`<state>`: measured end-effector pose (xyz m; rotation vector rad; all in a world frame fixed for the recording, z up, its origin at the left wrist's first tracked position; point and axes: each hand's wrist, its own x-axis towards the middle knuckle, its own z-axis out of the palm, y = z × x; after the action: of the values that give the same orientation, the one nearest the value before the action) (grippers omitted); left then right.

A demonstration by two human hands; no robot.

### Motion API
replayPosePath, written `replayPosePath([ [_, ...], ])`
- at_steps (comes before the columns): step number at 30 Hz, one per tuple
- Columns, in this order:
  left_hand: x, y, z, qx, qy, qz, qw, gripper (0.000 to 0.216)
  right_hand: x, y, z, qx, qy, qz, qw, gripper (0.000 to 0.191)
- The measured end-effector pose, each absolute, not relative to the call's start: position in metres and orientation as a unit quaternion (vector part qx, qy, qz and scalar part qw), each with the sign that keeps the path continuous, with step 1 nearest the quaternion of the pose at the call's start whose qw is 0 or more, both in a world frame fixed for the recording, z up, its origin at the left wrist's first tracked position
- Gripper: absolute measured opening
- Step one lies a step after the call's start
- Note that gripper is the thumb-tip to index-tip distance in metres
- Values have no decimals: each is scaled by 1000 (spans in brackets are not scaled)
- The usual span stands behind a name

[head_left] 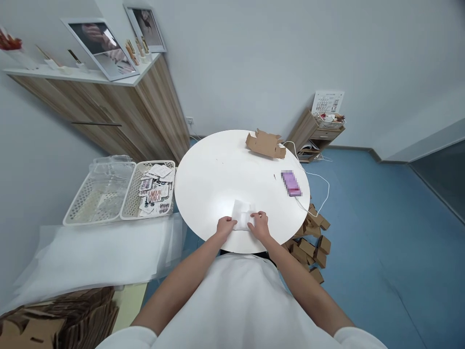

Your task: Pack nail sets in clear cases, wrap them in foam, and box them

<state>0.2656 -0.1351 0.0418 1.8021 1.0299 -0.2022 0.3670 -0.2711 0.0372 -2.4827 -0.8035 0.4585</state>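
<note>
A small piece of translucent white wrapping sheet [241, 211] lies near the front edge of the round white table [207, 179]. It looks folded over, and whatever is inside cannot be made out. My left hand [225, 227] pinches its lower left edge with closed fingers. On the other side, my right hand [259, 226] is closed at the sheet's right edge, thumb and fingers against it. Further back on the table stands an unfolded brown cardboard box [267, 144] with its flaps up.
A purple blurred phone-like object [291, 183] with a white cable lies on the table's right. Left are a basket of printed cards [123, 208], a basket of clear plastic [72, 213], white sheets [98, 252] and stacked flat cardboard [83, 320]. Small brown boxes [307, 247] litter the floor at right.
</note>
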Motion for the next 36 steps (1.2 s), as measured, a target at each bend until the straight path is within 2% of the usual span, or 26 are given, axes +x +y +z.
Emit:
replayPosePath([
  [6, 292, -149, 60, 869, 353, -59, 342, 8, 377, -264, 41, -886, -305, 268, 225, 29],
  [11, 302, -167, 59, 839, 322, -67, 434, 16, 386, -268, 45, -840, -286, 347, 304, 28],
  [15, 295, -180, 57, 843, 288, -49, 451, 27, 392, -268, 45, -808, -253, 390, 362, 20],
  [19, 284, -186, 56, 845, 269, -53, 460, 33, 391, -258, 38, -861, -214, 333, 319, 18],
  [22, 277, -179, 54, 846, 281, -30, 453, 34, 387, -254, 32, -874, -223, 311, 300, 23],
  [25, 275, -168, 53, 892, 248, -6, 378, 33, 384, -257, 32, -868, -247, 313, 295, 24],
  [29, 278, -163, 54, 935, 186, -40, 298, 41, 384, -274, 44, -838, -352, 305, 286, 29],
  [31, 280, -163, 54, 940, 183, -56, 281, 42, 387, -282, 50, -811, -447, 270, 263, 38],
  [34, 283, -161, 53, 938, 179, -61, 289, 45, 393, -286, 54, -776, -549, 239, 196, 61],
  [36, 285, -158, 51, 934, 166, -53, 311, 47, 396, -282, 53, -769, -575, 234, 154, 64],
])
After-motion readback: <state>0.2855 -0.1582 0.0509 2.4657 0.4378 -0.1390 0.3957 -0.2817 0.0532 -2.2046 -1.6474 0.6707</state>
